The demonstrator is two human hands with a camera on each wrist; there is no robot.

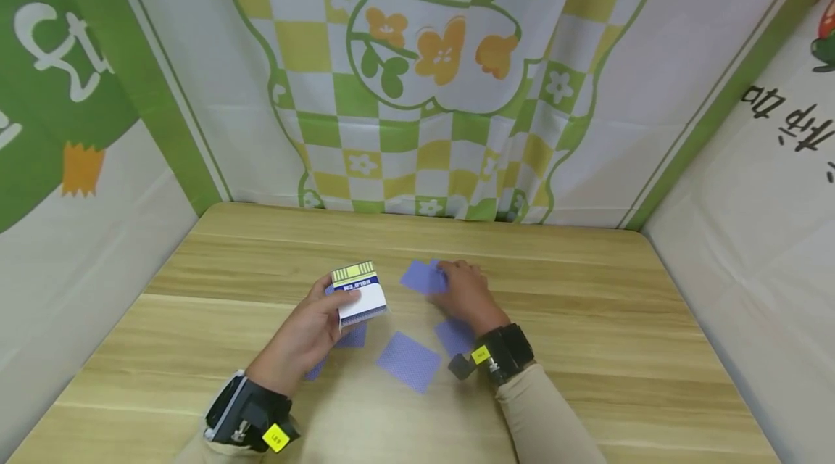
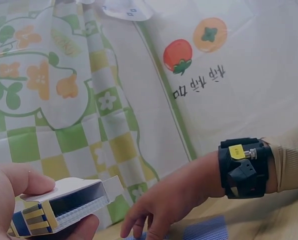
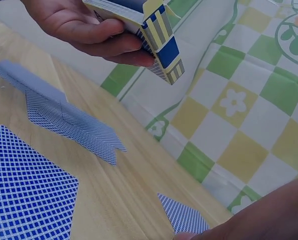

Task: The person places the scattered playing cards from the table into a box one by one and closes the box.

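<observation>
The left hand [image 1: 312,330] holds a card box [image 1: 359,293] above the table [image 1: 626,348], just left of centre. Its grip is closed around the box: the thumb lies on the top face and the fingers curl under it, as the right wrist view shows. The box's flap end is open and the edges of the cards inside show in the left wrist view [image 2: 71,207]. The box hangs clear of the table, tilted, with its striped end pointing toward 12 o'clock.

The right hand [image 1: 463,291] rests on the table at about 3 o'clock of the box, a small gap between them. Its fingers press down on a face-down blue card [image 1: 420,277] that sticks out toward 10 o'clock from under the fingertips. Whether the fingers pinch that card or only press it, I cannot tell.

More blue-backed cards lie loose on the table. One single card [image 1: 409,360] sits at 6 o'clock of the gap between the hands, turned like a diamond, all four edges free. Another card [image 1: 454,336] lies partly under the right wrist. Two overlapping cards [image 1: 354,336] lie beneath the left hand, their edges crossing.

The cards cluster in the middle of the table. From there the wood runs bare toward 3 o'clock and 9 o'clock out to the side edges, and toward 12 o'clock up to the back edge, where a green and yellow checked cloth [image 1: 404,130] hangs down to the table. Cloth walls close both sides as well.
</observation>
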